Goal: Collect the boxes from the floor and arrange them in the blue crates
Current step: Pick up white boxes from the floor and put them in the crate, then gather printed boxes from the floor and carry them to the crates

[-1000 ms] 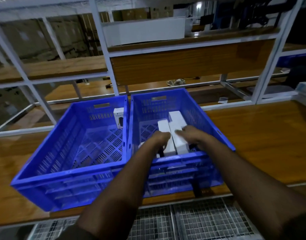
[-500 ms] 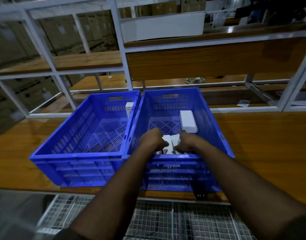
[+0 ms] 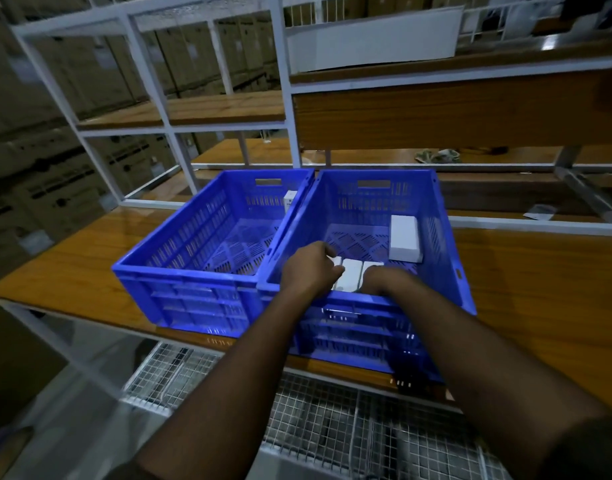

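Few boxes are in — my left hand (image 3: 313, 268) and right hand (image 3: 380, 280) press down on the white boxes (image 3: 351, 278) inside the right crate (image 3: 446, 237); grip unclear.

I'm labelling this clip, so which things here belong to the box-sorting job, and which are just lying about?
Job:
- right blue crate
- left blue crate
- white boxes by the hands
- white box lying apart
- small box in the left crate's far corner
- left hand, right hand

Lying about:
- crumpled cloth
- paper scrap
- stacked cartons
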`<state>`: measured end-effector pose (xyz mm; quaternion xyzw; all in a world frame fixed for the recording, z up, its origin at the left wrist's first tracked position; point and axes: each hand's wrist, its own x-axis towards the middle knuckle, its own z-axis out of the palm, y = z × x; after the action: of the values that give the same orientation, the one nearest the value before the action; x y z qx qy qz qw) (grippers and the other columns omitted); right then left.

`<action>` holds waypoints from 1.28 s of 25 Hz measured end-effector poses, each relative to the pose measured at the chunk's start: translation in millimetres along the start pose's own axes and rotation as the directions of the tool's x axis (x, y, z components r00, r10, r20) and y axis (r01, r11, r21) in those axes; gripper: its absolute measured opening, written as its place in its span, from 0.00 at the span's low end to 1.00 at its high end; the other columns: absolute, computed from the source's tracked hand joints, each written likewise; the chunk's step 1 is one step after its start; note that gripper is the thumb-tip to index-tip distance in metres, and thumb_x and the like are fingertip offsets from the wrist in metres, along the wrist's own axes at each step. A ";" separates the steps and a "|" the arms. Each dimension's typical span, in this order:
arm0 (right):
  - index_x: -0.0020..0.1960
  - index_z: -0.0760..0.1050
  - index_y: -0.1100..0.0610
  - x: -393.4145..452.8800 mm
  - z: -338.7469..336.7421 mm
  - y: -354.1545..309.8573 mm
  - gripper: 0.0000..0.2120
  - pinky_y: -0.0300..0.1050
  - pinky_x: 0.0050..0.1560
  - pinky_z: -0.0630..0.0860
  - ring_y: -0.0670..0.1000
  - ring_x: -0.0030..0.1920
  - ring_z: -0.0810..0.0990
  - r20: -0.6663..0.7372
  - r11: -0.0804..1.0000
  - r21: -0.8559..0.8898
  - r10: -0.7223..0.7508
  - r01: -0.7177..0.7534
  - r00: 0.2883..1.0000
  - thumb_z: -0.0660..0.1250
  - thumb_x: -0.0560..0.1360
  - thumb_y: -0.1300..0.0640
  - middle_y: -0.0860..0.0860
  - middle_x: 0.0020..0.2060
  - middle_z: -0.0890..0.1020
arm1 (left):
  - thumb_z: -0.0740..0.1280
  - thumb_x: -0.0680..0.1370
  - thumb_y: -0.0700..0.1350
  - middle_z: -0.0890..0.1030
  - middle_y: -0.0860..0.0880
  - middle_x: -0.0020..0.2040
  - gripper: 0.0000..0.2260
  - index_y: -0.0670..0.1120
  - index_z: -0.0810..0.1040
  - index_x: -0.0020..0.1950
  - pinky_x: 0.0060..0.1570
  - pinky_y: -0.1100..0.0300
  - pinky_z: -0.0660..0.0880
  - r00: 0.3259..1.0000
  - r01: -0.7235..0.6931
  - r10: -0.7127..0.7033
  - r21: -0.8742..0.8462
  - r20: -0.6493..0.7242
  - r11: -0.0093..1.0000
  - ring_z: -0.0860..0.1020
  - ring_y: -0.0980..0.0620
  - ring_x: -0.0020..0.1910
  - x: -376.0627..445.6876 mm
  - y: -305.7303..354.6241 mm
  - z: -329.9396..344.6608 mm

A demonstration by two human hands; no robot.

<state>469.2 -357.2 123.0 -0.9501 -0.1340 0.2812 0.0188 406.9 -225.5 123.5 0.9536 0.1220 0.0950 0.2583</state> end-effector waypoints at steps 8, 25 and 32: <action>0.54 0.76 0.57 -14.1 7.0 -22.0 0.13 0.47 0.40 0.71 0.59 0.48 0.80 -0.673 0.980 0.042 -0.115 0.194 0.730 0.63 0.79 0.47 0.55 0.49 0.82 | 0.69 0.80 0.49 0.80 0.55 0.43 0.08 0.48 0.81 0.56 0.43 0.56 0.75 0.955 -0.095 0.053 -0.134 -0.290 0.986 0.80 0.53 0.44 -34.3 -19.3 -20.0; 0.37 0.69 0.51 -156.3 199.9 -268.4 0.10 0.45 0.35 0.64 0.54 0.39 0.79 -0.572 0.504 0.022 -0.702 0.864 0.424 0.65 0.75 0.50 0.48 0.34 0.76 | 0.67 0.78 0.55 0.79 0.55 0.38 0.08 0.53 0.80 0.47 0.36 0.58 0.70 0.642 0.561 -0.603 -0.247 -0.474 0.790 0.80 0.53 0.40 -298.9 -233.2 -100.6; 0.47 0.77 0.51 -277.2 343.6 -358.0 0.08 0.45 0.42 0.75 0.51 0.44 0.80 -0.287 0.370 -0.026 -0.893 0.929 0.348 0.64 0.77 0.48 0.49 0.44 0.80 | 0.67 0.78 0.54 0.81 0.55 0.43 0.06 0.53 0.78 0.49 0.42 0.57 0.76 0.417 0.763 -0.747 -0.247 -0.518 0.597 0.80 0.53 0.43 -510.2 -301.7 -111.2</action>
<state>-26.8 -99.4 20.5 -0.7368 -0.6163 0.1080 0.2560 -161.4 -64.6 2.0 0.7227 0.6093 0.2493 0.2104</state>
